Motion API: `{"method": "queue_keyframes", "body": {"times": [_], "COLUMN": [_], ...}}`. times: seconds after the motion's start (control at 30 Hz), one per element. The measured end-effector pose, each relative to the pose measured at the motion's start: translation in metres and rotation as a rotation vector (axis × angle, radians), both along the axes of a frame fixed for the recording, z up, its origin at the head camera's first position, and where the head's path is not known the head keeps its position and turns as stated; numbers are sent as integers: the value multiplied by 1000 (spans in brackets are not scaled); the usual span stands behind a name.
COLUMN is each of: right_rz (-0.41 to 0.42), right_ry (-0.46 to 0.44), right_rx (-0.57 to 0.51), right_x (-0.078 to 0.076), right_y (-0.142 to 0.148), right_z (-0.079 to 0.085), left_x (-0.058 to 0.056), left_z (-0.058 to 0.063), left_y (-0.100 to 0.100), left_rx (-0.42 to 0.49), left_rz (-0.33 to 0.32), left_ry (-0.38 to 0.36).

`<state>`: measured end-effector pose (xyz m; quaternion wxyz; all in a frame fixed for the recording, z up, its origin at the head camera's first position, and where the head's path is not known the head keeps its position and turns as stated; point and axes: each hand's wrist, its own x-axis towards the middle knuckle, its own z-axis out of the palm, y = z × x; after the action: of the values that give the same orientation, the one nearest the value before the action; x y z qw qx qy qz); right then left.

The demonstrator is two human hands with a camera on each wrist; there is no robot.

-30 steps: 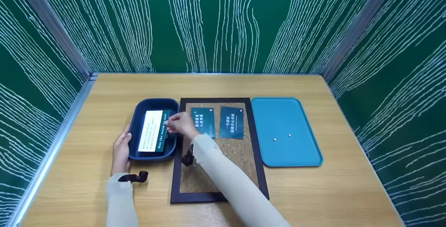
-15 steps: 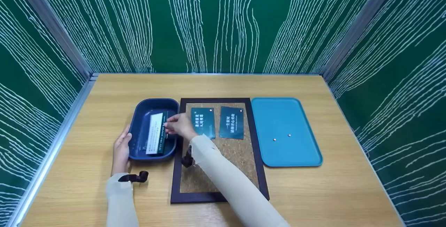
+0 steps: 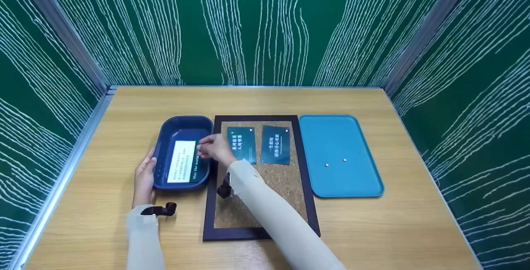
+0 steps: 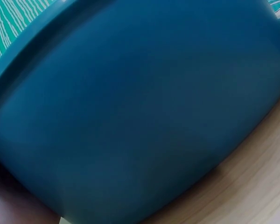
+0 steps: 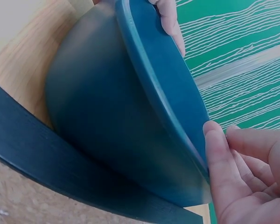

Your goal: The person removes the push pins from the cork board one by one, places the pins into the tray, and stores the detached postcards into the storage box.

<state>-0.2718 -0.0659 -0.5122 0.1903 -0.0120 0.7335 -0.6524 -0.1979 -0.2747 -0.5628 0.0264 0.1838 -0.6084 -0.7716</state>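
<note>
A deep blue plastic bin (image 3: 165,143) stands on the table. My left hand (image 3: 145,177) holds its left wall, thumb at the rim and fingers along the outside; the left wrist view is filled by the bin's outer wall (image 4: 130,107). Inside the bin lies a white-and-green printed card (image 3: 181,162). Above the bin's right rim is my right hand (image 3: 215,149). In the right wrist view, my right hand (image 5: 247,172) has thumb and forefinger tips close but slightly apart, with no card visible between them.
A dark-framed cork board (image 3: 273,203) adjoins the bin. Pinned near its top are a green card (image 3: 247,154) and a second green card (image 3: 275,143). A turquoise tray (image 3: 339,137) to the right carries a pin (image 3: 326,165) and another pin (image 3: 344,160).
The card, raised near my right fingers a second ago, has tipped and dropped lower into the bin, where it lies flatter. My right hand and left hand have barely moved.
</note>
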Motion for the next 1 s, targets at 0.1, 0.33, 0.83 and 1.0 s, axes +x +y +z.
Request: {"method": "queue_keyframes", "body": {"times": [0.1,0.33,0.83,1.0], "right_rz": [-8,-16,16,22], "right_ry": [5,-3,37,56], "right_rx": [9,-30,-73,-79], "right_x": [1,-1,4,2], "right_y": [2,6,19,26], "right_z": [0,-2,5,5], "left_x": [0,-2,3,3], "left_z": [-1,-2,7,12], "left_y": [1,-2,-2,-4], "left_rx": [4,-13,-350,-577], "left_rz": [1,9,-17,-44], "left_ry": [1,-33,-37,-10]}}
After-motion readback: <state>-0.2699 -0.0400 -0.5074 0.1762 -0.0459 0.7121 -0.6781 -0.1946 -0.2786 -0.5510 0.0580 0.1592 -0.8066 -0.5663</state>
